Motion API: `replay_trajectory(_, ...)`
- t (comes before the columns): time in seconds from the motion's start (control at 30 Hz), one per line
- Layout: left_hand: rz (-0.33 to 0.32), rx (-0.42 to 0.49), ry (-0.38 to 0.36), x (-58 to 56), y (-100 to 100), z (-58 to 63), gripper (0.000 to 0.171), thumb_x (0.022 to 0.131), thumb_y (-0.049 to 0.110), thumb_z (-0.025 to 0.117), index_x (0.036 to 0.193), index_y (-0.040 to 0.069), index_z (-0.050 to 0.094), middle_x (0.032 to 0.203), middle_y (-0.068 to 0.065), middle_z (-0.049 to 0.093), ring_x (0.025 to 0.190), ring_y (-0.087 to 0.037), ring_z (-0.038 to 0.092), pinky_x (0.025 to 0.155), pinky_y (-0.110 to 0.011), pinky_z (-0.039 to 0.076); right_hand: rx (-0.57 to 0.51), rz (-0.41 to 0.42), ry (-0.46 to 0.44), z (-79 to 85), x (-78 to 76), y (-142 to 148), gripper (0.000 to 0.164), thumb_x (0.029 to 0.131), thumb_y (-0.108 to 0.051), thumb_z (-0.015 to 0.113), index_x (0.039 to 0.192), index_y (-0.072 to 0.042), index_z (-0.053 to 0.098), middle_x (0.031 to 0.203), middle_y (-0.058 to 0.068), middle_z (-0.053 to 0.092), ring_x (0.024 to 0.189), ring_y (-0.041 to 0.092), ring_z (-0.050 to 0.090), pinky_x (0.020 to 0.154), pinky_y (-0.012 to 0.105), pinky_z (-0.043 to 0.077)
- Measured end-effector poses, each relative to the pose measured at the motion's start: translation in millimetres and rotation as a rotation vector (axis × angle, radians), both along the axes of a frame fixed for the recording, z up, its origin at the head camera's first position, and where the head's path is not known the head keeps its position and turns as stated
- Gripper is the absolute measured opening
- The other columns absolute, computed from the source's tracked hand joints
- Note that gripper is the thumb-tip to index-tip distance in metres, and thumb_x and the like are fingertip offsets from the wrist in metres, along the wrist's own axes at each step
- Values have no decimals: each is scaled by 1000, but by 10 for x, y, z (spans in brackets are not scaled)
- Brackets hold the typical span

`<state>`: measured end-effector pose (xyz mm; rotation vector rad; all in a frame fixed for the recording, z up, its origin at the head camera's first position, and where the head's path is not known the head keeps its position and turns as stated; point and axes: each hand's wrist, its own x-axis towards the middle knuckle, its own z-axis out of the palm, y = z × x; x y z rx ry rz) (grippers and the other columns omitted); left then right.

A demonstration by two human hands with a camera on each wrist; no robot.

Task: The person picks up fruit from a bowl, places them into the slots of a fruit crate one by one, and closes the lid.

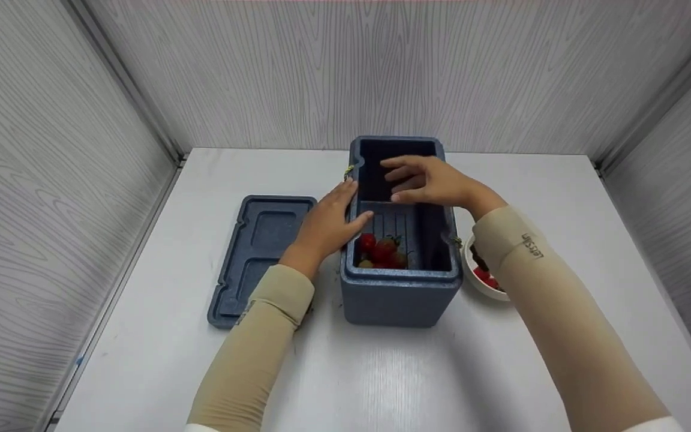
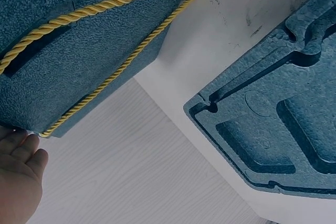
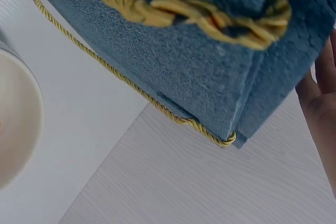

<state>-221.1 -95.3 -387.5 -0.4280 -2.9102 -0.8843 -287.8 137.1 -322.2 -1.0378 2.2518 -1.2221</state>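
Left hand (image 1: 329,222), just left of centre in the head view, lies with fingers extended and thumb apart along the left rim of the blue box; we see nothing clamped in it. Beneath and beside its forearm, at centre-left, we find the lid (image 1: 279,231), flat with recesses upward. Should the palm push inward harder, we judge that the box could skid rightward. The left-wrist view shows a loop of yellow rope (image 2: 121,1) across the upper left, standing off the wall, where a finger or cuff might snag and jerk the box.

At centre stands the box (image 1: 402,306), upright and uncovered. Strawberries (image 1: 385,248) lie in its near left corner; any fruit released from rim height could, we expect, bruise on them or on the hard floor.

Right of centre, the right hand (image 1: 432,180) hangs over the opening, fingers loosely bent and apart from the thumb; we make out nothing between them. Farther right, the white bowl (image 1: 482,289) sits near the box wall, red fruit inside, partly hidden by the right sleeve (image 1: 552,306). A low backward sweep of that forearm could, we judge, catch the rim and spill the contents.
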Motion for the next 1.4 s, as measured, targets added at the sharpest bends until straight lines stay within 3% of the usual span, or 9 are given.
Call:
replay_trajectory(0.47, -3, 0, 5, -1, -21, 2, 71, 96, 50, 49, 151, 11, 28, 155, -7, 25, 141, -21, 23, 112, -41, 22, -105, -119, 87, 186, -14, 193, 67, 91, -17, 67, 149, -10, 34, 140, 20, 44, 122, 35, 51, 97, 50, 43)
replay_trajectory(0.87, -11, -2, 29, 13, -26, 4, 71, 96, 49, 50, 151, 10, 29, 154, -8, 25, 140, -23, 24, 112, -42, 22, -192, -239, 138, 183, -106, 489, 71, 88, -15, 70, 150, -14, 33, 143, 18, 42, 124, 37, 47, 97, 45, 44)
replay_trajectory(1.2, -4, 1, 12, 29, -26, 23, 71, 96, 50, 49, 152, 11, 27, 155, -7, 24, 141, -22, 23, 113, -43, 21, -154, -339, 183, 183, -115, 709, 72, 88, -18, 70, 150, -18, 34, 143, 16, 43, 123, 34, 49, 98, 46, 43)
replay_trajectory(1.4, -2, 7, 1, 33, -30, 18, 71, 96, 51, 49, 152, 13, 26, 155, -6, 23, 141, -22, 22, 112, -44, 22, -149, -370, 165, 141, -129, 848, 73, 89, -13, 69, 151, -13, 30, 144, 21, 40, 125, 40, 46, 99, 49, 41)
